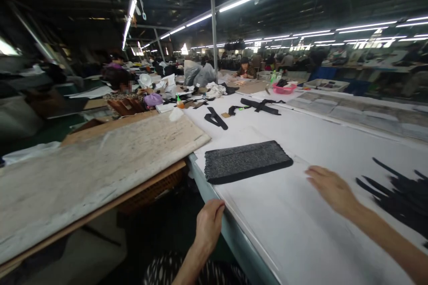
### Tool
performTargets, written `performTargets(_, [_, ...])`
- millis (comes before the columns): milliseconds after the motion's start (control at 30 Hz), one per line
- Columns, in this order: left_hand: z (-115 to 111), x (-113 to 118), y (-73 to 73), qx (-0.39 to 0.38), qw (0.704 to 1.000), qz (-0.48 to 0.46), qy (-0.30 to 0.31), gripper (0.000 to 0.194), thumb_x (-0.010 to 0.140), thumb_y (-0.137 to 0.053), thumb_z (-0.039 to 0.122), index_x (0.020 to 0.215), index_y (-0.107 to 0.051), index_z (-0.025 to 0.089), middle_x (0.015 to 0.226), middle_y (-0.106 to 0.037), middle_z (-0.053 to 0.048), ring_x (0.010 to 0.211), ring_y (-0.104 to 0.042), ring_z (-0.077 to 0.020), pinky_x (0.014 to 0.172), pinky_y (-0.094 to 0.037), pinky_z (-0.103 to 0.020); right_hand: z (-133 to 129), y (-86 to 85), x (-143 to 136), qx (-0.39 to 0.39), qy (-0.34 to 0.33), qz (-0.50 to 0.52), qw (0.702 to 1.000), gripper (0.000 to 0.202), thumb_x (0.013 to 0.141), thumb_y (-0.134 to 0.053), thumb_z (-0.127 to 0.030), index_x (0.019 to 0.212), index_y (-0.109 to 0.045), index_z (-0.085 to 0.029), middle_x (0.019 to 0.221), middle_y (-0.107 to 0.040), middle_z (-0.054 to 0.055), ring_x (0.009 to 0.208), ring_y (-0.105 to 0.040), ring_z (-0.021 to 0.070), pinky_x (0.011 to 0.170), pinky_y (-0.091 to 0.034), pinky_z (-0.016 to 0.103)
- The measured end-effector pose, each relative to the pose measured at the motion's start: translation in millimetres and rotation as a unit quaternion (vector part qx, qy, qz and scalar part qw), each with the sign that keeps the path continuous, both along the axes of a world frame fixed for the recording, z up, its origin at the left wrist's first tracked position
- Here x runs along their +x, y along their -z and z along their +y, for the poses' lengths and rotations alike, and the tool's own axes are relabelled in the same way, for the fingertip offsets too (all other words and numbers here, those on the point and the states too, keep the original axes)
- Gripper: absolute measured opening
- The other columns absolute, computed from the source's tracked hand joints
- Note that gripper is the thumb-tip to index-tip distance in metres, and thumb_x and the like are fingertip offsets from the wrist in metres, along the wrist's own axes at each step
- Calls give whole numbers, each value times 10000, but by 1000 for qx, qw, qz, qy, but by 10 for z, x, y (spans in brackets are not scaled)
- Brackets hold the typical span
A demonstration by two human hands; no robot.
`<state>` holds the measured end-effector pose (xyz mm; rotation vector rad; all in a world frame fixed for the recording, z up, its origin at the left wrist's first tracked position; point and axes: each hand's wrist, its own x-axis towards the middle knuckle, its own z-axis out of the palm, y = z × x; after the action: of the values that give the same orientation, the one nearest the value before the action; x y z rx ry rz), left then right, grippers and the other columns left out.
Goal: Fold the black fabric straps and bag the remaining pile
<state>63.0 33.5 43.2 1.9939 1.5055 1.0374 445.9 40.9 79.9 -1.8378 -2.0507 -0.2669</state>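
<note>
"Where does the stack of overlapping dark fabric strips (248, 162) lie, and which way does it point?"

"Flat on the white worktop (267, 213), near its edge; its long axis runs left to right, the right end slanting a little farther from the person; both short ends look jagged, and a plain black band follows the near long side."

"And the left hand (207, 226)?"

"Just below the stack, by the worktop's edge; its fingers are curled in with the thumb pressed against them; whether something thin is pinched there, I cannot tell."

"The right hand (331, 189)?"

"Over the worktop, to the right of the stack and apart from it; its fingers are loosely bent and point left, towards the stack's right end; they are blurred, so I cannot tell how far they are parted or whether they grip anything."

"What is around them?"

"A pile of loose black strips (404, 198) at the far right; beyond the stack, a folded black strip (218, 116) and some crossed black strips (261, 106)."
</note>
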Motion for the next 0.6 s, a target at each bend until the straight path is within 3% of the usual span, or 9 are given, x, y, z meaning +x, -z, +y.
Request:
performTargets(100, [47, -37, -30, 85, 993, 85, 7, 284, 862, -381, 170, 836, -663, 192, 838, -677, -58, 792, -622, -176, 732, -524, -300, 333, 85, -1201, -60, -166, -31, 984, 181, 890, -448, -212, 923, -625, -200, 1044, -608, 68, 938, -557, 208, 819, -440, 353])
performTargets(167, [80, -78, -29, 121, 982, 147, 16, 306, 848, -363, 109, 882, -659, 181, 889, -681, -70, 837, -618, -187, 766, -529, -333, 467, 99, -1829, -68, -209, -54, 974, 120, 871, -496, -182, 875, -615, -192, 966, -603, 59, 907, -550, 206, 800, -415, 343])
performTargets(233, [115, -117, 0, 141, 969, 203, 26, 343, 807, -362, 40, 943, -649, 170, 959, -682, -79, 906, -613, -200, 820, -524, -369, 558, 122, -2198, -71, -224, -84, 968, 111, 870, -496, -159, 859, -604, -182, 934, -590, 58, 894, -541, 208, 784, -398, 339])
performTargets(300, [156, -140, 55, 151, 957, 246, 31, 403, 763, -362, -12, 1012, -628, 159, 1047, -669, -88, 996, -599, -213, 887, -503, -395, 619, 172, -2336, -73, -228, -121, 963, 146, 876, -458, -120, 855, -594, -171, 911, -581, 63, 876, -534, 210, 754, -390, 334])
performTargets(433, [251, -109, 147, 129, 950, 284, 37, 539, 692, -344, -70, 1140, -566, 132, 1191, -614, -110, 1135, -542, -229, 972, -448, -412, 663, 267, -2318, -72, -241, -179, 951, 218, 877, -388, -57, 877, -584, -152, 903, -580, 80, 866, -527, 213, 706, -383, 321])
performTargets(600, [288, 49, 89, 109, 959, 262, 20, 564, 696, -323, -75, 1194, -513, 112, 1246, -564, -135, 1144, -522, -239, 962, -439, -424, 715, 174, -2332, -132, -210, -137, 959, 215, 885, -390, -74, 894, -590, -153, 946, -603, 75, 917, -536, 204, 708, -378, 291])
